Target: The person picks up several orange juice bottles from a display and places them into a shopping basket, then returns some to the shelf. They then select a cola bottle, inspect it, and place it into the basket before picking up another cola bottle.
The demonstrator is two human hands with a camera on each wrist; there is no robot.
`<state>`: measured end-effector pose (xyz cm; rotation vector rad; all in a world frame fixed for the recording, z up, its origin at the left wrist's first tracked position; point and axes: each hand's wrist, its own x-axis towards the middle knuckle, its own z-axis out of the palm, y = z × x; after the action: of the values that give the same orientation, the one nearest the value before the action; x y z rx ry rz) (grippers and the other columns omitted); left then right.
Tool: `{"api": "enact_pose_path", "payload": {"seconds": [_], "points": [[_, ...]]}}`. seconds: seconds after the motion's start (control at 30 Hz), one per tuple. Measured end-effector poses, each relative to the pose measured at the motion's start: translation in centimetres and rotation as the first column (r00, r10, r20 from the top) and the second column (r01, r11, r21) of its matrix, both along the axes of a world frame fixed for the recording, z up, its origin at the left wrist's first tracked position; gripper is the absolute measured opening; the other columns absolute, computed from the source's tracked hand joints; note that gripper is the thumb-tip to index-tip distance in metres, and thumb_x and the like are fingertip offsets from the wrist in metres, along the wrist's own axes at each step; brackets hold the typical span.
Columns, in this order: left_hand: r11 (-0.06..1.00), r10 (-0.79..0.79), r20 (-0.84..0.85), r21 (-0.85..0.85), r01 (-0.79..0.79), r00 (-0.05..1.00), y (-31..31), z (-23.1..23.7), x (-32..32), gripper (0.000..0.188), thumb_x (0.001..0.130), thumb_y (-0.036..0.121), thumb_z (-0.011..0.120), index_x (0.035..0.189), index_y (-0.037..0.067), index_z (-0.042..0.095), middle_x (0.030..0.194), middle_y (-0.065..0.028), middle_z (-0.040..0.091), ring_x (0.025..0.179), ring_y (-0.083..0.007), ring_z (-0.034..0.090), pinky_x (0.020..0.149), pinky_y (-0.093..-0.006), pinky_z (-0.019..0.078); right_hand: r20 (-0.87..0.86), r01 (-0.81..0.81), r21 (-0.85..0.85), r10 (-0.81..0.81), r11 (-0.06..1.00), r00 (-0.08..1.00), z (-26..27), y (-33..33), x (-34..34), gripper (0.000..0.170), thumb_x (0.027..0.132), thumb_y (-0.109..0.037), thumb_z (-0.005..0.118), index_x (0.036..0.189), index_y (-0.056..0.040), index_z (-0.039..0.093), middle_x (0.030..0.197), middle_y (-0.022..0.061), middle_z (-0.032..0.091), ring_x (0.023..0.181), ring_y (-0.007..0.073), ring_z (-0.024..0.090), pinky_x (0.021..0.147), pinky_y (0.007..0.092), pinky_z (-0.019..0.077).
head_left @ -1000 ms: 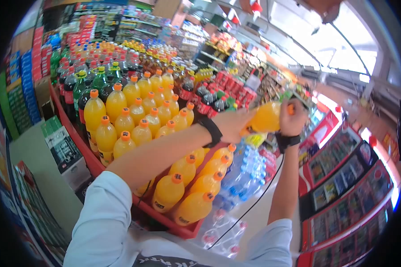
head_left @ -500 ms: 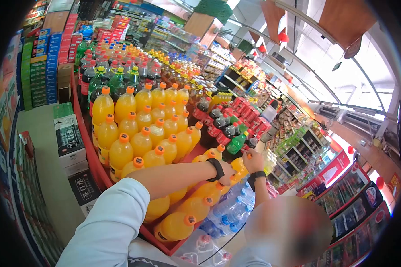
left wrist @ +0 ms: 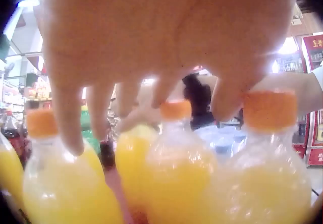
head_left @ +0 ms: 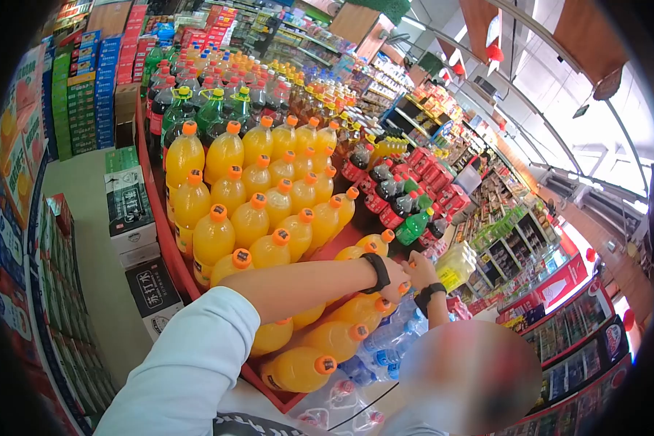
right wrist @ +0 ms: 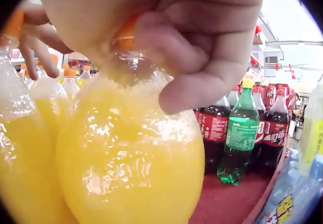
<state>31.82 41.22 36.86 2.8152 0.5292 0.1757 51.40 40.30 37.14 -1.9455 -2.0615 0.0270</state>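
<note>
My right hand [head_left: 421, 270] grips an orange soda bottle [right wrist: 131, 148] by its neck, just under the orange cap, in the right wrist view. That bottle stands upright beside other orange soda bottles on the red display base [right wrist: 222, 199]. In the head view my left hand [head_left: 395, 279] is close to the right one, over the bottle caps. The left wrist view shows its fingers [left wrist: 68, 113] loosely spread and pointing down between the bottles, with nothing held. One bottle [left wrist: 262, 178] stands close below that palm, its cap near the hand.
Rows of orange soda bottles [head_left: 265, 247] fill the near part of the red-edged display [head_left: 163, 254]. Cola bottles [right wrist: 214, 128] and a green Sprite bottle [right wrist: 242, 133] stand beyond. Packs of bottled water [head_left: 392, 341] lie to the right; stacked boxes [head_left: 129, 211] line the left.
One second ago both hands held an orange soda bottle raised at the right. It has come down among the others; the left hand has let go. The head view has shifted.
</note>
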Motion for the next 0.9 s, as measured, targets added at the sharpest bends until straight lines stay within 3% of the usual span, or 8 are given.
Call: {"api": "enact_pose_path", "payload": {"seconds": [0.23, 0.43, 0.5, 0.63, 0.7, 0.77, 0.83, 0.9], "points": [[0.992, -0.123, 0.105, 0.053, 0.118, 0.987, -1.9, 8.0, -7.7, 0.052, 0.082, 0.049, 0.058, 0.107, 0.004, 0.065, 0.097, -0.0231, 0.063, 0.103, -0.0347, 0.059, 0.086, -0.0431, 0.0473, 0.116, 0.043, -0.016, -0.041, 0.999, 0.992, -0.7, 0.0, 1.6, 0.036, 0.083, -0.038, 0.065, 0.095, -0.0059, 0.055, 0.085, 0.0218, 0.065, 0.086, 0.0411, 0.062, 0.072, 0.0449, 0.0489], [0.91, -0.335, 0.268, -0.156, 0.384, 0.903, -9.8, 12.0, -22.7, 0.039, 0.087, 0.031, 0.062, 0.113, 0.002, 0.06, 0.106, -0.0184, 0.06, 0.093, -0.0322, 0.06, 0.082, -0.0406, 0.0477, -0.023, 0.19, -0.017, -0.19, 0.982, 0.982, 6.1, -6.6, -3.7, 0.057, 0.083, -0.037, 0.066, 0.128, -0.0077, 0.049, 0.085, 0.015, 0.067, 0.081, 0.0291, 0.065, 0.073, 0.0386, 0.0505], [0.844, -0.424, 0.228, -0.252, 0.474, 0.876, -12.6, 11.2, -27.8, 0.041, 0.087, 0.028, 0.064, 0.119, 0.002, 0.058, 0.111, -0.0171, 0.059, 0.097, -0.0309, 0.06, 0.083, -0.0391, 0.0486, -0.148, 0.166, -0.011, -0.166, 0.986, 0.975, 8.9, -10.5, -7.6, 0.044, 0.085, -0.026, 0.064, 0.123, -0.0064, 0.054, 0.085, 0.0142, 0.067, 0.078, 0.0239, 0.065, 0.071, 0.034, 0.0506], [0.556, -0.556, 0.374, -0.496, 0.667, 0.742, -14.6, 2.9, -35.3, 0.05, 0.089, 0.028, 0.064, 0.131, 0.004, 0.051, 0.123, -0.0164, 0.057, 0.109, -0.0309, 0.057, 0.091, -0.0357, 0.0469, -0.296, 0.05, 0.053, -0.033, 0.997, 0.955, 9.6, -19.7, -14.4, 0.025, 0.083, -0.011, 0.063, 0.107, -0.0042, 0.063, 0.09, 0.0118, 0.067, 0.077, 0.0198, 0.064, 0.073, 0.0313, 0.05], [0.426, -0.404, 0.356, -0.742, 0.518, 0.843, -14.7, -4.1, -36.9, 0.05, 0.089, 0.029, 0.064, 0.13, 0.003, 0.052, 0.123, -0.0188, 0.057, 0.109, -0.0318, 0.057, 0.093, -0.0353, 0.046, -0.496, -0.179, -0.085, 0.114, 0.98, 0.861, 7.5, -24.7, -15.5, 0.01, 0.081, -0.008, 0.066, 0.089, -0.0023, 0.066, 0.103, 0.0102, 0.067, 0.089, 0.0206, 0.063, 0.083, 0.0341, 0.0486], [0.683, -0.048, 0.253, -0.698, 0.216, 0.966, -16.9, -10.6, -38.2, 0.051, 0.088, 0.037, 0.061, 0.128, 0.006, 0.053, 0.113, -0.0201, 0.06, 0.103, -0.0363, 0.059, 0.09, -0.0399, 0.0475, -0.579, -0.243, -0.224, 0.073, 0.944, 0.812, 4.8, -29.4, -18.1, 0.017, 0.085, -0.014, 0.068, 0.096, -0.0023, 0.065, 0.106, 0.0094, 0.067, 0.1, 0.0213, 0.062, 0.09, 0.0351, 0.0469], [0.796, 0.174, -0.233, -0.539, -0.276, 0.957, -19.1, -15.9, -39.8, 0.044, 0.085, 0.041, 0.058, 0.116, 0.009, 0.058, 0.105, -0.018, 0.062, 0.097, -0.0367, 0.06, 0.082, -0.044, 0.0496, -0.649, -0.192, -0.431, -0.155, 0.881, 0.744, 2.6, -32.9, -21.0, 0.021, 0.087, -0.018, 0.067, 0.101, -0.0017, 0.063, 0.107, 0.009, 0.067, 0.102, 0.0219, 0.063, 0.091, 0.0343, 0.0465], [0.778, -0.005, -0.344, -0.591, -0.212, 0.939, -20.5, -27.2, -41.4, 0.055, 0.07, 0.024, 0.076, 0.12, 0.01, 0.057, 0.116, -0.0187, 0.06, 0.101, -0.0326, 0.061, 0.086, -0.0383, 0.05, -0.676, -0.049, -0.511, -0.366, 0.858, 0.64, -1.5, -36.9, -23.3, 0.029, 0.088, -0.012, 0.065, 0.114, 0.0005, 0.059, 0.102, 0.0099, 0.067, 0.1, 0.0174, 0.063, 0.089, 0.0315, 0.0483]]}}
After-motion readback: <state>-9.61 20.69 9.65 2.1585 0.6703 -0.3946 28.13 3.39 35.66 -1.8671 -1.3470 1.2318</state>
